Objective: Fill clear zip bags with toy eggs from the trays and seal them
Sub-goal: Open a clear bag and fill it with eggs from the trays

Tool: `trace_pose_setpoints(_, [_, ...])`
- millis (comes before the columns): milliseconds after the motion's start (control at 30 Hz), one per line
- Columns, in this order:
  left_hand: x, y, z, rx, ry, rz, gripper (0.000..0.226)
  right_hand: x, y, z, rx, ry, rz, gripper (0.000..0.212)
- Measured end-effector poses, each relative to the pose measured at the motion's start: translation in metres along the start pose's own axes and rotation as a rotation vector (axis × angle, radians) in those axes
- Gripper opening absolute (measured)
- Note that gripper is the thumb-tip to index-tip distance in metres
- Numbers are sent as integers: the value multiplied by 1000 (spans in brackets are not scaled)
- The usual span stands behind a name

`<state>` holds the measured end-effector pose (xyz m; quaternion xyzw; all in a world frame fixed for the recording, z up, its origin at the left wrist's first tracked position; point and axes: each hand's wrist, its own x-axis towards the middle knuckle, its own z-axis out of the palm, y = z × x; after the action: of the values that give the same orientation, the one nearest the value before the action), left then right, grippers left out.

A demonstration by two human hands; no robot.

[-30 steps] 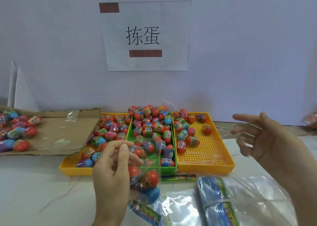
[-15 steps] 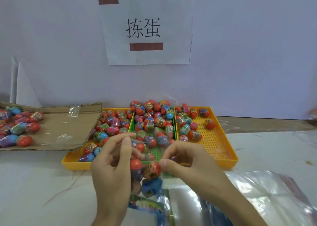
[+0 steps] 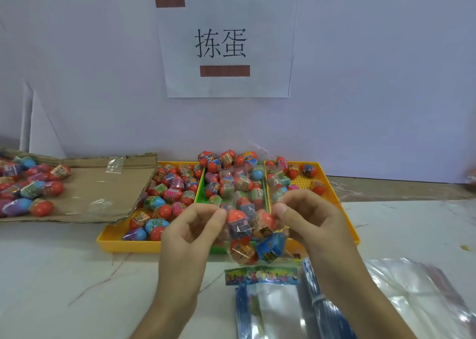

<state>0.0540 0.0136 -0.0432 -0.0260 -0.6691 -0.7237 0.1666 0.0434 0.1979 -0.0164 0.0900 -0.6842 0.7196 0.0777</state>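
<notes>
bag [image 3: 253, 231]: clear crinkly plastic, lumpy with round glossy eggs, held up above the trays' [image 3: 337, 199] near edge
left hand [image 3: 192, 231]: fingers curled, pinching bag's top corner
right hand [image 3: 310, 216]: same pinch, other corner

One camera, on my head, faces forward and down. My left hand [image 3: 188, 235] and right hand [image 3: 314, 222] sit close.

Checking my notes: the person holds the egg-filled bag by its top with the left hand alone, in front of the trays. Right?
Not alone. The head view shows the left hand and the right hand both pinching the top of the egg-filled bag, in front of the trays.
</notes>
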Motion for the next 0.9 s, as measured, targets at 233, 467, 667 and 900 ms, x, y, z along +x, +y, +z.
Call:
trace_pose_setpoints(233, [-6,-3,6,6,-48,133,9,0,5,0,-1,171,-75,21])
trace_pose_setpoints(467, [-8,-4,6,-52,-69,98,12,-1,3,4,42,63,-102,18])
trace_pose_setpoints(667, [-8,-1,8,-146,-103,53,10,0,2,1,61,10,-38,28])
trace_pose_setpoints(900, [-8,1,8,-180,-146,34,3,-3,1,7,48,-8,10,31])
